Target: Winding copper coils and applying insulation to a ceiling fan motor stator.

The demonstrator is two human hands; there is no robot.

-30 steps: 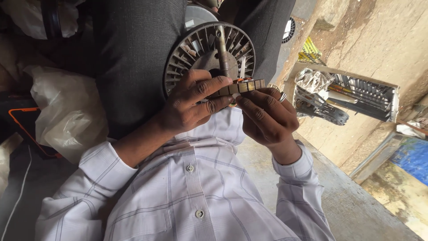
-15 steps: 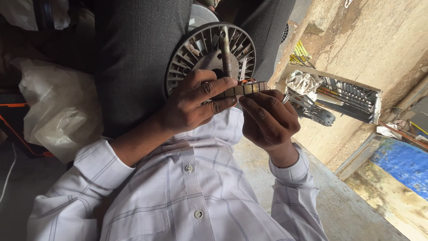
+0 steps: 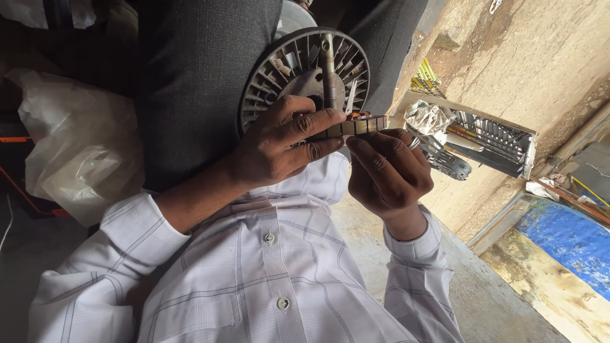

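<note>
Resting on the lap at centre frame: stator (image 3: 356,126), a flat ringed stack of metal plates with a hint of copper winding at its top edge, seen edge-on.

Left hand (image 3: 279,147): at 9 o'clock of the stator, closed on it, thumb and forefinger stretched along its edge, other fingers curled beneath.

Right hand (image 3: 387,171): at 5 o'clock of the stator, fingers bent and closed against its underside, thumb tip pressing up on the rim.

Rotor (image 3: 304,76): round grey finned metal disc at 11 o'clock of the stator, just behind both hands, lying against dark trousers (image 3: 197,82). Shaft (image 3: 329,70) stands out from its hub, reaching down to the stator.

Shirt (image 3: 254,273): white, faintly checked, buttoned, cuffs at both wrists, at 6 o'clock.

Bag (image 3: 76,146): crumpled clear plastic, at 9 o'clock, well apart from the hands.

Tray (image 3: 502,143): shallow box at 3 o'clock holding metal parts and a crumpled foil-like wrapper, standing on a concrete floor (image 3: 483,57).

Tarp (image 3: 565,241): blue sheet, at 4 o'clock, beyond the tray.
</note>
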